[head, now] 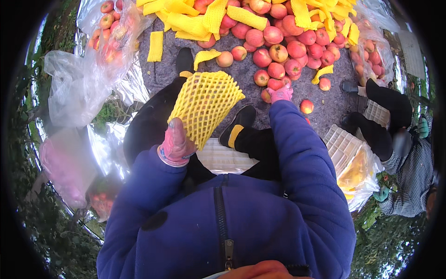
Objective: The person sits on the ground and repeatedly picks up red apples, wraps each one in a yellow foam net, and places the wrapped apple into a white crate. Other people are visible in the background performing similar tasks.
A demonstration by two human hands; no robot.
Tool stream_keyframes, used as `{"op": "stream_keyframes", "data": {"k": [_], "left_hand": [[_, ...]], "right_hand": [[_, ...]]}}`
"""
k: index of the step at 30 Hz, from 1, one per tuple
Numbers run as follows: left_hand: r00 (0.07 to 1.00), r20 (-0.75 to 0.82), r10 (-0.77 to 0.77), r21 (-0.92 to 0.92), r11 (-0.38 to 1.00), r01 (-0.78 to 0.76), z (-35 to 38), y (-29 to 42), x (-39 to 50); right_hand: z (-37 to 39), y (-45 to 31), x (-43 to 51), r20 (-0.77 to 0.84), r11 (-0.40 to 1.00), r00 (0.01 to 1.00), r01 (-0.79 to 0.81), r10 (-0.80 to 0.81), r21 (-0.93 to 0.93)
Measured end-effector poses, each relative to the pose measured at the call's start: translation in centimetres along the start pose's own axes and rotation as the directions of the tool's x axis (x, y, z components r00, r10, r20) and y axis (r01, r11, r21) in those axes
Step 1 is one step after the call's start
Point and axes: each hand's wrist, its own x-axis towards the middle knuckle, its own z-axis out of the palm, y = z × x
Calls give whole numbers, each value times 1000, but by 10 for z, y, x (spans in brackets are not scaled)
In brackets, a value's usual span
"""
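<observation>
My left hand (pixel 177 143), in a pink glove, grips the lower end of a yellow foam net sleeve (pixel 209 104). The sleeve's mesh is stretched wide, and I see no apple in it. At the near edge of the apple pile (pixel 291 38), my right hand (pixel 281 92), also in a pink glove, reaches down among the apples. One red apple (pixel 266 96) lies against its left side and another apple (pixel 275 84) sits just beyond it. The fingers are partly hidden, so whether they grip an apple is unclear.
More foam sleeves (pixel 188 22) lie over the pile and on the grey cloth (pixel 167 38). Clear plastic bags of apples stand at left (pixel 111 38) and right (pixel 373 59). A white plastic crate (pixel 223 155) is beneath me. Another person (pixel 406 174) sits at right near a second crate (pixel 343 144).
</observation>
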Motion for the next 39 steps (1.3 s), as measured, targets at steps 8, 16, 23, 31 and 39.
{"op": "stream_keyframes", "data": {"k": [8, 16, 23, 31, 39], "left_hand": [[997, -3, -78, 80, 994, 78, 9, 4, 8], [990, 77, 115, 246, 960, -131, 27, -1, 15], [878, 456, 145, -37, 989, -144, 86, 1, -75], [874, 482, 60, -172, 985, 27, 116, -10, -146], [930, 368, 15, -354, 927, 125, 102, -19, -149]], "right_hand": [[23, -2, 37, -1, 993, 1000, 23, -23, 117], [-160, -66, -124, -161, 161, 587, 457, -794, 875], [-226, -41, -262, -400, -141, 675, 406, -620, 903], [-195, -4, -319, -103, 54, 443, 328, -891, 943], [-211, 23, -319, 216, -214, 560, -602, -800, 769]]}}
